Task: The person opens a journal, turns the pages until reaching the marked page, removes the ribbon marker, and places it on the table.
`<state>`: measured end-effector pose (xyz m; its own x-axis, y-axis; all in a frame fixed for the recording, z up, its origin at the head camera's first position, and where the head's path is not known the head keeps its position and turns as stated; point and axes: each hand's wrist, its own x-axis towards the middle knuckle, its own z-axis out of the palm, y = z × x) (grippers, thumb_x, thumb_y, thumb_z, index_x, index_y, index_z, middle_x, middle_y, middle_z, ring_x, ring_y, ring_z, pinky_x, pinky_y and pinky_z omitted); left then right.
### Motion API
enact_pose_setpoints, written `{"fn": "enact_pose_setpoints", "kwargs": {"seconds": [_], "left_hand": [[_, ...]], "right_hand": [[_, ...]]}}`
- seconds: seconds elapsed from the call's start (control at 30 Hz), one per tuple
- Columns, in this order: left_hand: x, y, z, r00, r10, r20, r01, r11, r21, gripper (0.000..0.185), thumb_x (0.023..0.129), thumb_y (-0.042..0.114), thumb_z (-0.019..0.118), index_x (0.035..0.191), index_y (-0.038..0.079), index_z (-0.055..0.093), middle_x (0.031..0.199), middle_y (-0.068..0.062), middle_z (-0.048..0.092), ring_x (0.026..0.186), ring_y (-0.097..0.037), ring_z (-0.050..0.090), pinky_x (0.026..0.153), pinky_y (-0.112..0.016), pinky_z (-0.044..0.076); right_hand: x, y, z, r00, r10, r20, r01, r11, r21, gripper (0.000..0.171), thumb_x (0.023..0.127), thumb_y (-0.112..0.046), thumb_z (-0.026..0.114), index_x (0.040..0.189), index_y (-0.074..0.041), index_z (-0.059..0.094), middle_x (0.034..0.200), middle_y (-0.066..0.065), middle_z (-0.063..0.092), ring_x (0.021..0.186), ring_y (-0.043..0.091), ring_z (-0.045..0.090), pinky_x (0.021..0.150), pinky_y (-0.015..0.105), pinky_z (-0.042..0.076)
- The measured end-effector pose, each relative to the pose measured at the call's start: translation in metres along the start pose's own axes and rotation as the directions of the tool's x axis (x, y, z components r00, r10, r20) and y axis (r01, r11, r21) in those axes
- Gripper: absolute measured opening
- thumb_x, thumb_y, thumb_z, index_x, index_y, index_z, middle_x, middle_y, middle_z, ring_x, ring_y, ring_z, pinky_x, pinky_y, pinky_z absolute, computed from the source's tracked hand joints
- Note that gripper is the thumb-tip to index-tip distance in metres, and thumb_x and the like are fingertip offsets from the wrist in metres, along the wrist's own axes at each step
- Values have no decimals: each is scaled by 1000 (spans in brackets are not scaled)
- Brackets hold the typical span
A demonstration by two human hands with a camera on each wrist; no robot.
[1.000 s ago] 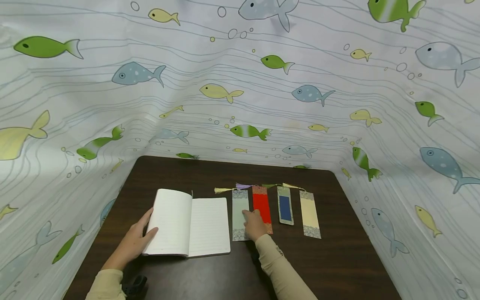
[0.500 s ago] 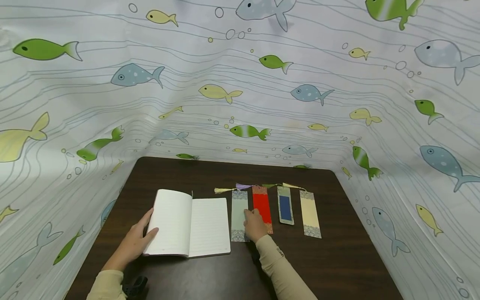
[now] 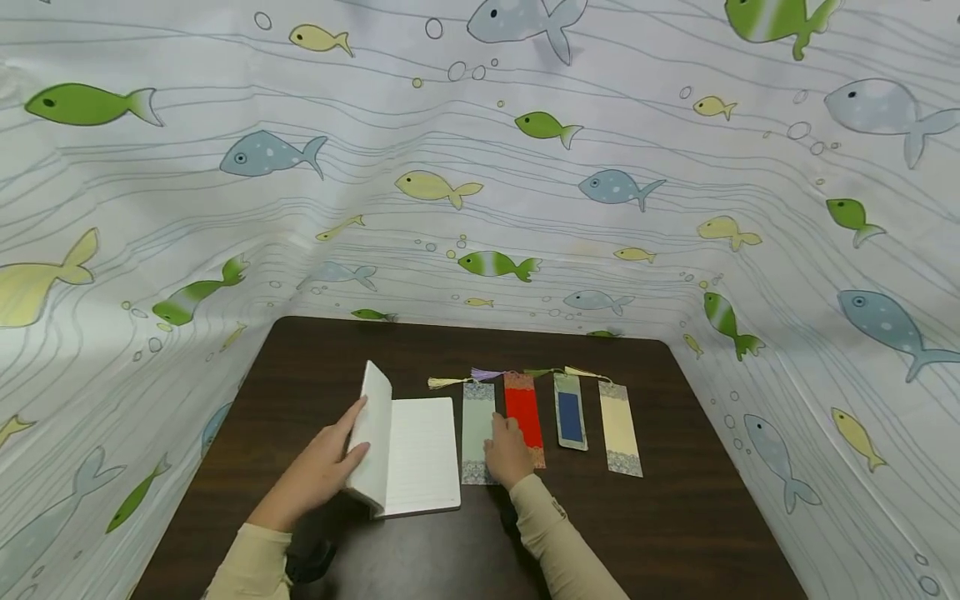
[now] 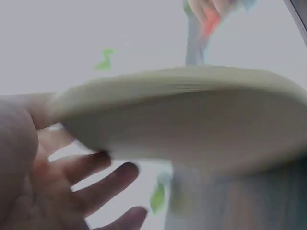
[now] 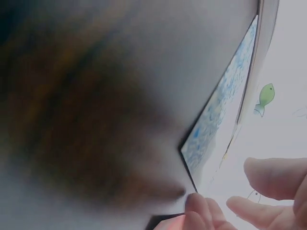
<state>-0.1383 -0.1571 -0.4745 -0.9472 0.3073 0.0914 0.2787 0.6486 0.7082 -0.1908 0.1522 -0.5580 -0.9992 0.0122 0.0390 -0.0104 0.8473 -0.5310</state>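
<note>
An open notebook (image 3: 423, 454) with lined pages lies left of centre on the table. My left hand (image 3: 318, 467) grips its left side, which stands steeply raised. In the left wrist view, thumb and hand hold the edge of the blurred page block (image 4: 192, 124), the other fingers (image 4: 108, 187) spread below. Beside the notebook, a pale green bookmark (image 3: 477, 425) with a cream tassel lies flat. My right hand (image 3: 510, 450) touches its right edge. The right wrist view has fingertips (image 5: 197, 208) at the patterned bookmark's (image 5: 211, 129) edge, the thumb apart.
Right of the right hand lie a red bookmark (image 3: 522, 408), a green one with a blue panel (image 3: 570, 417), and a cream one (image 3: 618, 421), all tasselled. The dark table (image 3: 697, 517) is walled by fish-print cloth (image 3: 480, 217).
My left hand has swung the notebook's left side up and to the right. The pale green bookmark has slid slightly left and nearer; the right hand has stayed almost in place at it.
</note>
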Motion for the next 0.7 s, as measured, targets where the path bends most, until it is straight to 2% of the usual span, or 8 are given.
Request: {"fn": "enact_pose_setpoints", "kwargs": {"seconds": [0.07, 0.13, 0.23, 0.33, 0.43, 0.57, 0.63, 0.7], "left_hand": [[4, 12, 11, 995, 68, 72, -65, 997, -36, 67, 106, 23, 55, 161, 2, 22, 148, -32, 46, 132, -51, 47, 102, -68, 39], [4, 18, 28, 985, 95, 141, -93, 995, -21, 66, 107, 30, 54, 161, 4, 25, 151, -27, 46, 136, -50, 44, 106, -69, 36], [-1, 17, 58, 969, 60, 241, -77, 995, 61, 63, 104, 34, 58, 157, 7, 37, 152, -17, 50, 139, -46, 42, 103, -75, 34], [-10, 10, 81, 948, -11, 318, -58, 976, 210, 63, 98, 38, 66, 153, 14, 48, 155, -8, 49, 143, -44, 38, 93, -82, 34], [-14, 4, 90, 933, -39, 357, -72, 954, 292, 62, 94, 37, 71, 151, 20, 52, 160, -1, 42, 147, -41, 33, 90, -84, 34], [-12, 2, 93, 936, -23, 351, -100, 939, 328, 59, 95, 36, 70, 150, 25, 53, 158, 2, 44, 146, -36, 35, 89, -81, 39], [-12, 1, 93, 934, -9, 357, -114, 940, 321, 58, 95, 36, 70, 150, 25, 54, 158, 2, 45, 145, -36, 36, 89, -80, 40], [-11, -1, 92, 929, -8, 371, -116, 944, 309, 58, 95, 36, 70, 150, 25, 54, 158, 2, 44, 146, -37, 35, 90, -80, 39]], "right_hand": [[-1, -2, 0, 998, -31, -48, 31, 1000, -6, 49, 95, -7, 70, 139, 5, 53, 124, 26, 56, 108, 42, 60, 85, 55, 56], [-1, -4, 0, 993, -76, -92, 74, 997, -24, 47, 95, -7, 70, 138, 6, 55, 122, 26, 57, 107, 41, 60, 85, 53, 56], [-3, -10, -1, 980, -155, -123, 154, 988, -22, 44, 96, -7, 69, 137, 3, 58, 124, 23, 59, 109, 39, 60, 88, 52, 56], [-5, -17, -1, 957, -277, -80, 276, 961, -31, 41, 98, -9, 67, 138, -2, 60, 130, 18, 59, 116, 35, 60, 95, 50, 53], [-8, -23, 1, 910, -413, 31, 414, 904, -105, 39, 100, -17, 66, 138, -7, 63, 136, 11, 60, 123, 29, 59, 100, 47, 51], [-14, -24, 12, 829, -533, 169, 559, 784, -270, 36, 100, -29, 68, 131, -11, 69, 132, 4, 65, 122, 20, 61, 97, 39, 53], [-17, -22, 17, 805, -560, 197, 592, 733, -335, 34, 98, -31, 69, 127, -12, 72, 128, 1, 66, 119, 17, 62, 93, 36, 54], [-16, -22, 20, 791, -576, 207, 607, 697, -381, 33, 97, -32, 71, 123, -13, 74, 125, -1, 67, 116, 15, 63, 89, 34, 55]]}}
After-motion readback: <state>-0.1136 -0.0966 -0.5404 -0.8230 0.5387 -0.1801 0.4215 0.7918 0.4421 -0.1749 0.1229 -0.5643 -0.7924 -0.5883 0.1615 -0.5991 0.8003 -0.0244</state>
